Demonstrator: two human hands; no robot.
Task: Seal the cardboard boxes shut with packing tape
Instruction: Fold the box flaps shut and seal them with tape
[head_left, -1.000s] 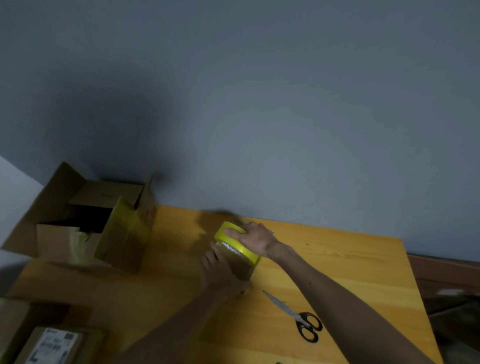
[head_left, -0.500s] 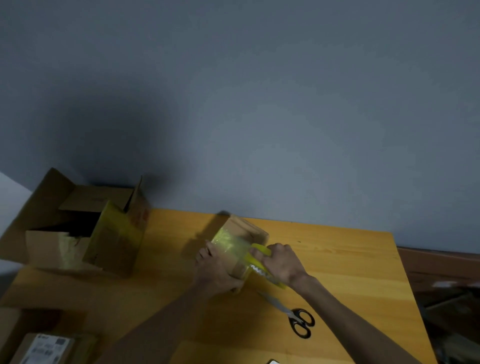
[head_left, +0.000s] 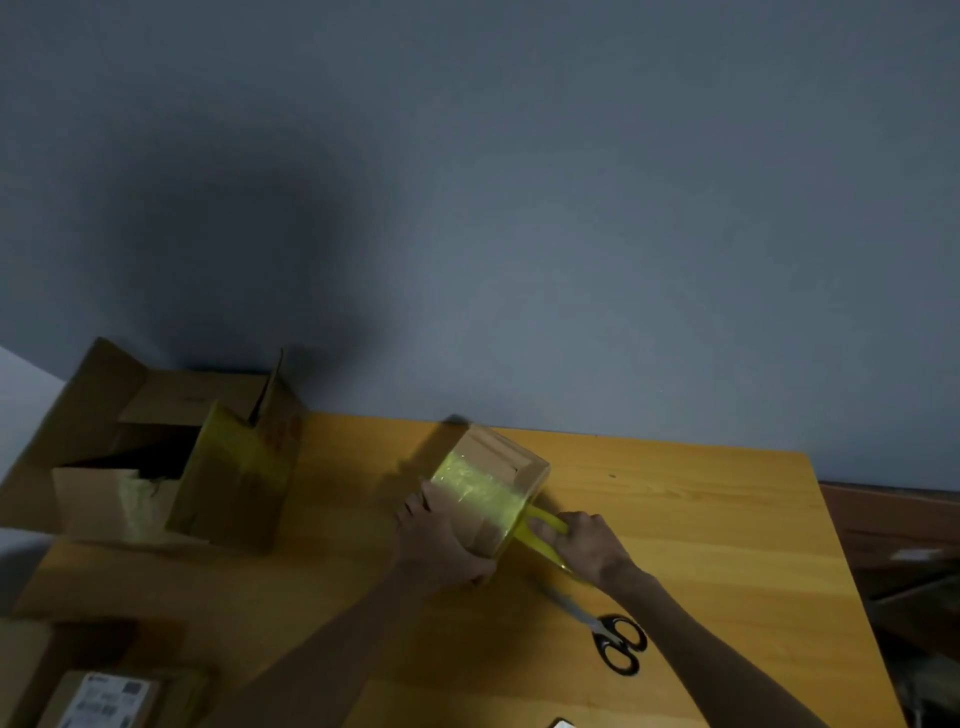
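The left hand (head_left: 441, 545) grips the small box (head_left: 493, 493) on the worktop (head_left: 701, 519). The right hand's (head_left: 589, 545) fingers curl around the tape roll (head_left: 540, 535) just beside it.

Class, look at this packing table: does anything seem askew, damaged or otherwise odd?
The large box at far left stands open, ragged yellow tape remnants on its front flap, as if torn. The small box looks tilted, but the left hand holds it so while the right hand grips the tape roll.

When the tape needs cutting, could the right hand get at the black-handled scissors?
Probably yes: the black-handled scissors lie uncovered close beside the right hand, though it grips the yellow tape roll.
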